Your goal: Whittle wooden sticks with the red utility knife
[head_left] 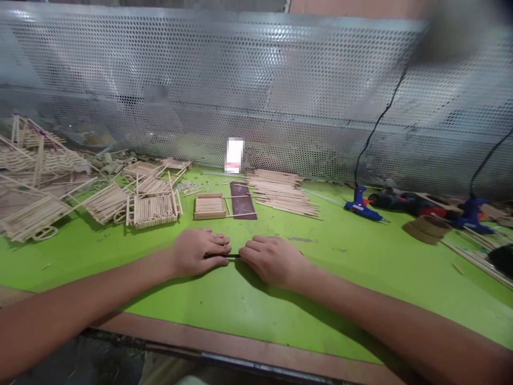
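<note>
Left hand [202, 252] and right hand [274, 261] both closed on a thin black rod [233, 256], mid-worktop [240, 310].
Rod runs parallel to the front edge; touching the surface or just above, cannot tell. Judgement: grip low and level, equal pressure each side, lest it roll or bend. Rod ends hidden under the hands; red spot [300, 252] by the right wrist, ownership unclear. Stick frames [34, 214] cut off at left edge; blurred shape [457, 37], upper right, unidentified.
</note>
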The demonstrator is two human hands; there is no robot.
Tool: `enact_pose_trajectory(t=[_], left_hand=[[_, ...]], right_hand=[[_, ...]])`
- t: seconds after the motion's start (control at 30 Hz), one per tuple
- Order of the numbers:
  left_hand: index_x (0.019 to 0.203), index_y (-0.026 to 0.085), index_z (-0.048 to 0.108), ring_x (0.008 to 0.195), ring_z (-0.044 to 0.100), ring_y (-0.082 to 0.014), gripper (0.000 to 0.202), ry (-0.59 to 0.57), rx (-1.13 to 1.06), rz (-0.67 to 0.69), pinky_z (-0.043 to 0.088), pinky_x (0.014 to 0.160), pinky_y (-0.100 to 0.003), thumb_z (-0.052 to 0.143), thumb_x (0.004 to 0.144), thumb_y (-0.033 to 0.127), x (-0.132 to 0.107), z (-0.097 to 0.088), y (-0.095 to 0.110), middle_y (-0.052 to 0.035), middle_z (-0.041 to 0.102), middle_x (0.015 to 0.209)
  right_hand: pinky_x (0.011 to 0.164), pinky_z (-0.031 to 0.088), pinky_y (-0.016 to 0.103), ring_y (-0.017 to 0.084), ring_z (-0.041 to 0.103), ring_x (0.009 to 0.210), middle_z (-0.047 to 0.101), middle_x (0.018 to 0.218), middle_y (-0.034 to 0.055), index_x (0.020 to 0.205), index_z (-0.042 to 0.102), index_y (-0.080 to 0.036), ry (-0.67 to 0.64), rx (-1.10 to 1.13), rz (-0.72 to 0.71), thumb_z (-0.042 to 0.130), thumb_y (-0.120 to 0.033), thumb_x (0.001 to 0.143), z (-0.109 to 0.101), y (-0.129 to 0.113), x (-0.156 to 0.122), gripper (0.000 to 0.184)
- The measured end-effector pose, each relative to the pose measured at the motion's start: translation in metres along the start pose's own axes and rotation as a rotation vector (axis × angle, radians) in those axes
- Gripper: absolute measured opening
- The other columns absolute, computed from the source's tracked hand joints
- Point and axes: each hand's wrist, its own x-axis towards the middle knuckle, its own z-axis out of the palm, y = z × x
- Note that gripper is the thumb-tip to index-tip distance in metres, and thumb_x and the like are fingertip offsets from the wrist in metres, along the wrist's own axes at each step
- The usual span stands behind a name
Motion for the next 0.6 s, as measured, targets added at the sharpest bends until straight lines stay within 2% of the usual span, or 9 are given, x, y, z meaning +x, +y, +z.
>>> enact_pose_trajectory(t=[0.13, 0.23, 0.43, 0.6], left_hand=[[0.128, 0.019, 0.073, 0.113, 0.073, -0.0267, 0.038, 0.019, 0.032, 0.021, 0.057, 0.1, -0.046, 0.056, 0.105, 0.045, -0.002, -0.006, 0.003, -0.0118, 0.073, 0.13], [0.127, 0.015, 0.071, 0.105, 0.073, -0.0261, 0.038, 0.073, 0.077, 0.042, 0.057, 0.091, -0.044, 0.051, 0.107, 0.041, -0.004, -0.009, 0.003, -0.0131, 0.077, 0.121], [0.094, 0.016, 0.074, 0.08, 0.066, -0.0185, 0.029, 0.107, 0.073, 0.109, 0.05, 0.075, -0.033, 0.054, 0.107, 0.032, -0.003, -0.007, 0.004, -0.0065, 0.075, 0.087], [0.087, 0.016, 0.07, 0.076, 0.061, -0.0182, 0.023, 0.068, 0.079, 0.099, 0.045, 0.073, -0.033, 0.056, 0.104, 0.023, -0.001, -0.013, 0.008, -0.0053, 0.071, 0.082]], right_hand=[[0.07, 0.039, 0.031, 0.019, 0.059, 0.081, 0.07, 0.088, 0.0039, 0.099, 0.067, -0.017, -0.02, -0.019, 0.006, 0.058, -0.015, 0.099, -0.001, -0.002, 0.002, 0.009], [0.069, 0.04, 0.031, 0.02, 0.059, 0.081, 0.07, 0.088, 0.004, 0.1, 0.067, -0.017, -0.036, -0.023, 0.007, 0.058, -0.015, 0.099, -0.003, -0.003, 0.003, 0.009], [0.067, 0.038, 0.031, 0.018, 0.057, 0.078, 0.069, 0.086, 0.0033, 0.098, 0.067, -0.017, -0.035, 0.007, 0.014, 0.056, -0.012, 0.099, -0.003, -0.002, 0.002, 0.012], [0.07, 0.041, 0.03, 0.018, 0.058, 0.08, 0.069, 0.087, 0.0039, 0.096, 0.066, -0.017, -0.013, 0.047, -0.003, 0.055, -0.011, 0.1, -0.002, -0.005, 0.007, 0.014]])
